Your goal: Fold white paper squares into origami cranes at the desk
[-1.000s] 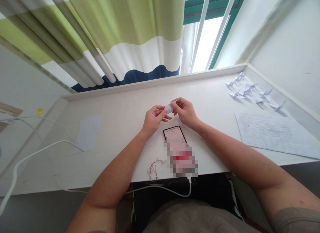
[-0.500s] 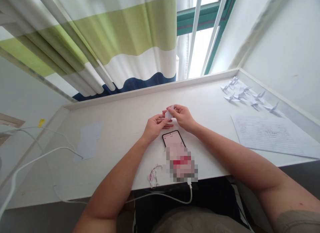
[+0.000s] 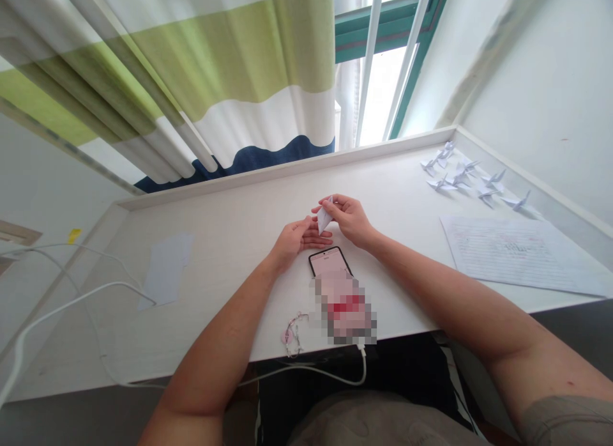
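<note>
A small folded piece of white paper (image 3: 324, 216) stands nearly upright between my hands, above the middle of the white desk (image 3: 239, 241). My right hand (image 3: 348, 219) pinches its top edge with thumb and fingertips. My left hand (image 3: 293, 236) lies just left of it, palm up with fingers stretched toward the paper's lower end; whether it grips the paper I cannot tell. A phone (image 3: 335, 280) with a lit screen lies on the desk right below both hands.
Several folded white paper cranes (image 3: 467, 177) sit at the far right corner. A lined written sheet (image 3: 517, 254) lies on the right, small blank sheets (image 3: 167, 267) on the left. White cables (image 3: 71, 299) trail off the left edge; a beaded charm (image 3: 293, 331) lies by the phone. Striped curtain behind.
The paper has turned from lying flat between both pinching hands to standing upright in my right hand. My left fingers have opened out beneath it.
</note>
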`<state>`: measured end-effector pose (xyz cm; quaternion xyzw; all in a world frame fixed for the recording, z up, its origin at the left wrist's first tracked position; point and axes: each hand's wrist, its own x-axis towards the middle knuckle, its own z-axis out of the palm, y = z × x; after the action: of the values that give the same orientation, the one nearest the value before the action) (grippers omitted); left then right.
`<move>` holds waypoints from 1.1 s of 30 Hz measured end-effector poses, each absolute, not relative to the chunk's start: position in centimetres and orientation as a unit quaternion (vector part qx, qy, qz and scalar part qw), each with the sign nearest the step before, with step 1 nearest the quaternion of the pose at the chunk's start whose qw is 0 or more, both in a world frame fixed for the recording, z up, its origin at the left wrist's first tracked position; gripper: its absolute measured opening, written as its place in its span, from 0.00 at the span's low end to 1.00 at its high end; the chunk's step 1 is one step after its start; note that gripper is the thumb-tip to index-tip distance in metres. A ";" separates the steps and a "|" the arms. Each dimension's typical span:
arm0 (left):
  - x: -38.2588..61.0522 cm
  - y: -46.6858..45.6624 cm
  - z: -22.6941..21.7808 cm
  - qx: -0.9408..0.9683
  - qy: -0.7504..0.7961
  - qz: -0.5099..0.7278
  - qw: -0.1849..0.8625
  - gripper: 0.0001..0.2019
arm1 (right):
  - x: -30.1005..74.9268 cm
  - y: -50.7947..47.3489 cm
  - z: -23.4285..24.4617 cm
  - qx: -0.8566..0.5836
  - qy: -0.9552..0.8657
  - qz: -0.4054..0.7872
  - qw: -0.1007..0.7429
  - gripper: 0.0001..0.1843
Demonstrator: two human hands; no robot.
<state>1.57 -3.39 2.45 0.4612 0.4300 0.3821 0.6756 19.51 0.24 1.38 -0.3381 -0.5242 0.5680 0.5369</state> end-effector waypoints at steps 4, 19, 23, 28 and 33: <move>1.6 -3.4 1.8 0.499 0.420 0.380 0.656 0.24 | 19.5 0.2 1.3 -0.338 -0.533 0.567 0.529 0.27; 1.0 -2.5 1.7 0.532 0.463 0.503 0.500 0.11 | 19.9 0.3 0.9 -0.367 -0.580 0.528 0.499 0.24; 1.0 -2.2 1.5 0.511 0.455 0.578 0.444 0.13 | 19.7 0.0 0.9 -0.340 -0.599 0.569 0.448 0.23; 1.4 -2.3 1.2 0.519 0.443 0.587 0.435 0.19 | 19.3 -0.4 0.9 -0.319 -0.589 0.595 0.444 0.24; 1.3 -2.2 1.2 0.483 0.450 0.599 0.453 0.24 | 19.4 -0.5 1.2 -0.322 -0.591 0.601 0.432 0.23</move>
<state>1.27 -2.23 1.23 0.4832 0.4499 0.5994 0.4525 19.36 -0.50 1.25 -0.3218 -0.5911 0.6005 0.4318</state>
